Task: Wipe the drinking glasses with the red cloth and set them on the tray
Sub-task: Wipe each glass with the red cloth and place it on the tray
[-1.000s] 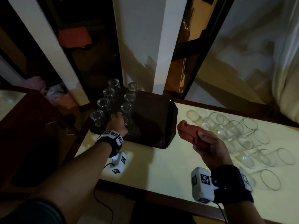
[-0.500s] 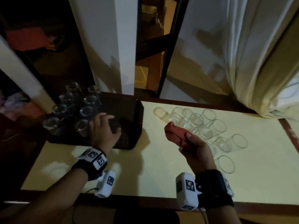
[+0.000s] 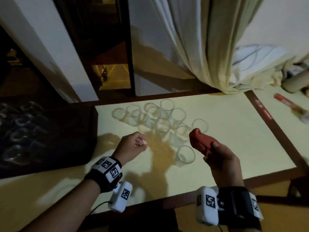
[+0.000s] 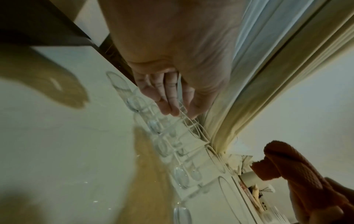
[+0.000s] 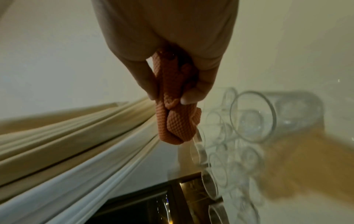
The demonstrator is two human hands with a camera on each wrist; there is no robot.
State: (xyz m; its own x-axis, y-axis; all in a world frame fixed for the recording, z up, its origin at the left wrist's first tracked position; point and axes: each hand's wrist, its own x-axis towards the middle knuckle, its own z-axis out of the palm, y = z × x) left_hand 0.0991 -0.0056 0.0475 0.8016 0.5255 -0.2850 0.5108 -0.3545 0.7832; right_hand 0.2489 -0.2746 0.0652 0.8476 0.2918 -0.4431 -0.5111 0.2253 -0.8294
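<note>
1. Writing: the wrist bands (image 3: 107,170) and white camera units (image 3: 207,205) carry black-and-white square code markers, with no words to read. A red strip (image 3: 263,108) along the dark table border at 2 o'clock bears pale marks too blurred to read.
2. The right hand (image 3: 222,162) grips the bunched red cloth (image 3: 199,144), thumb and fingers curled round it; the free end of the cloth sticks out toward 11 o'clock, over the glasses.
3. The left hand (image 3: 131,147) hangs above the table (image 3: 234,131) holding nothing. In the head view it looks loosely curled; the left wrist view shows its fingers (image 4: 164,97) lying close together and nearly straight, pointing toward the row of glasses.
4. The unwiped glasses (image 3: 160,119) stand upright in a close cluster at 12 o'clock of the hands, many touching one another. One glass (image 3: 186,155) stands apart from the cluster, between the two hands and just beside the right one, at its 9 o'clock.
5. The dark tray (image 3: 66,139) sits at 9 o'clock of the left hand, at the left end of the table, with a group of glasses (image 3: 18,124) on its far left part, blurred in the head view.
6. Only the right wrist view shows the cloth's knobbly weave (image 5: 176,121) and the thumb pressing its folds. Only the head view shows the tray; a pale curtain (image 3: 209,47) hangs behind the table.
</note>
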